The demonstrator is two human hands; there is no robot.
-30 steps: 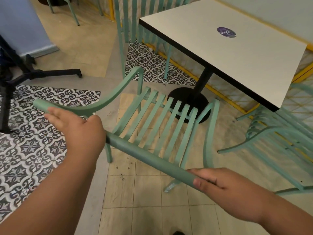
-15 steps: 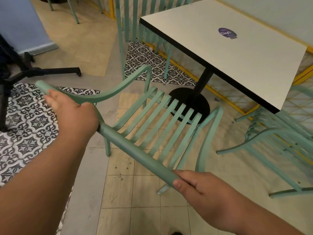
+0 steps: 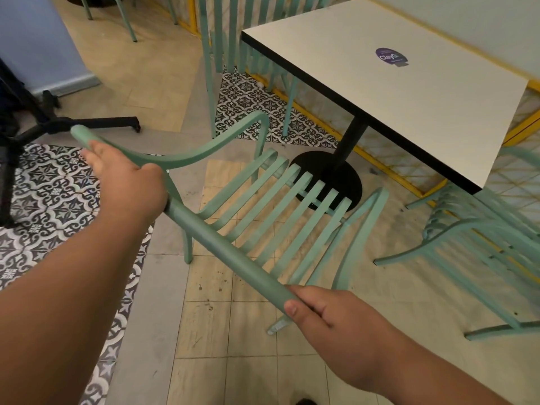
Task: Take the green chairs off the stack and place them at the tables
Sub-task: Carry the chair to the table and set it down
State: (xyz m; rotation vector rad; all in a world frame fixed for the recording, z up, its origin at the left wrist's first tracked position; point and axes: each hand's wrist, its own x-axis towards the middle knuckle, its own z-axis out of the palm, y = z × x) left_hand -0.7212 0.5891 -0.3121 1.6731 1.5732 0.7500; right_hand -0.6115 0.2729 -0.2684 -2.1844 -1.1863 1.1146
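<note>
I hold one green chair (image 3: pixel 277 206) by its back, on the near side of the worktop (image 3: pixel 409 92), with its seat front pointing at the black pedestal base (image 3: pixel 327 176) under the worktop. My left hand (image 3: pixel 128 182) is wrapped over the corner where the top rail (image 3: pixel 228 252) bends into the armrest. My right hand (image 3: pixel 336 325) clasps the other end of the rail, thumb on top and fingers curled underneath. I cannot tell whether all the chair's legs touch the floor (image 3: pixel 248 346).

The chair is a pale sea green with a matt, slightly scuffed finish. Its top rail is a thick round tube. The seat and back are narrow flat slats that run side by side and curl over at the seat's front edge. Both armrests are flat strips that sweep down in a smooth curve to the front legs.

The worktop is a square cream slab with a black edge and a round purple sticker (image 3: pixel 390 57) on it. A second green chair (image 3: pixel 482 244) of the same slatted make stands at the worktop's near right corner, and more green slats (image 3: pixel 228 33) rise beyond its far left corner. The floor on the near side of the worktop is plain beige tile, and out to the worktop's left are black-and-white patterned tiles (image 3: pixel 43 194).
</note>
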